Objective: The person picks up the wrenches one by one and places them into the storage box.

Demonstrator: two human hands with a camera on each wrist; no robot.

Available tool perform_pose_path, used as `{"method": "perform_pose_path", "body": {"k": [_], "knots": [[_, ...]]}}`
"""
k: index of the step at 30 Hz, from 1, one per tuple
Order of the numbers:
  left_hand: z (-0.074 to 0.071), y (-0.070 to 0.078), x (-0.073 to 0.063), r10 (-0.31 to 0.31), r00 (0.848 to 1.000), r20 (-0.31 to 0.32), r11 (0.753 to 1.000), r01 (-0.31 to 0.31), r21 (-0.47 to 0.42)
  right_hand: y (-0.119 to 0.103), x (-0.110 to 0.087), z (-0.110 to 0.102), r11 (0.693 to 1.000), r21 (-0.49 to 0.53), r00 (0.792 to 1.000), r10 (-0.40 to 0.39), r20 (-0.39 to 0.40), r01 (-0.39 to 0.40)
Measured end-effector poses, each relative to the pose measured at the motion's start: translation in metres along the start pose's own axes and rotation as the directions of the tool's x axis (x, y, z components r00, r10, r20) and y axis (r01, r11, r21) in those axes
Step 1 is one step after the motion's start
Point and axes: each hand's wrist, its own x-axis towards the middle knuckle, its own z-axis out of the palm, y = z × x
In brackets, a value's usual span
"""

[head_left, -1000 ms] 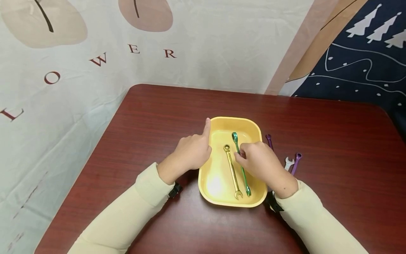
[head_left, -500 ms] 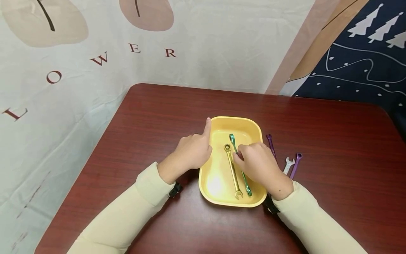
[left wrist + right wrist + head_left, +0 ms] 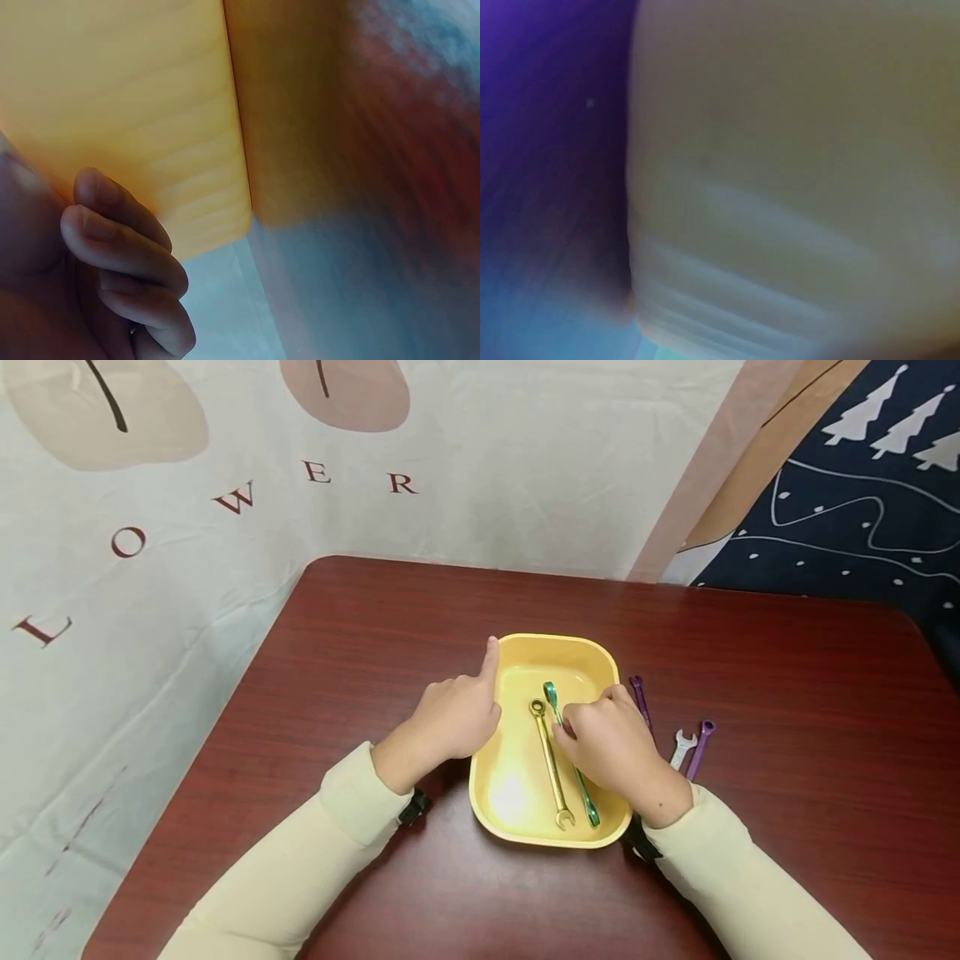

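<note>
In the head view a yellow tray point(image 3: 547, 841) lies on the table, with a gold wrench point(image 3: 551, 768) and a green wrench point(image 3: 587, 797) inside. My left hand point(image 3: 457, 718) grips the tray's left rim, its index finger straight along the edge. Its other fingers point(image 3: 127, 255) curl beside the yellow wall in the left wrist view. Above the tray's right half, my right hand point(image 3: 611, 743) pinches the green wrench near its middle; the fingertips are hidden by the hand. The right wrist view is blurred and mostly filled by the tray's outer wall point(image 3: 795, 150).
Right of the tray, a dark purple wrench point(image 3: 640, 702), a silver wrench point(image 3: 682, 748) and a lighter purple wrench point(image 3: 701, 750) lie on the dark red table point(image 3: 405, 610). Their lower parts are hidden behind my right arm. A printed cloth point(image 3: 525, 468) hangs behind the table.
My right hand has shifted slightly left, and the green wrench's upper end has moved a little left and toward me. The left hand, tray and gold wrench stay put.
</note>
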Motion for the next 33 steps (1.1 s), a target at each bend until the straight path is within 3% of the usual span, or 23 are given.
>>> {"method": "perform_pose_path", "body": {"k": [17,33], "knots": [[0.0002,-0.0006,-0.0003,-0.001,1.0,0.005,1.0,0.001,-0.005,0.0009,0.0009,0.0025,0.995,-0.093,0.995,-0.014,0.095,0.023],[0.0012,-0.002,0.0002,0.006,1.0,-0.007,1.0,-0.006,-0.011,0.0011,-0.0003,0.0039,0.985,-0.168,0.993,-0.021,0.12,0.041]]}}
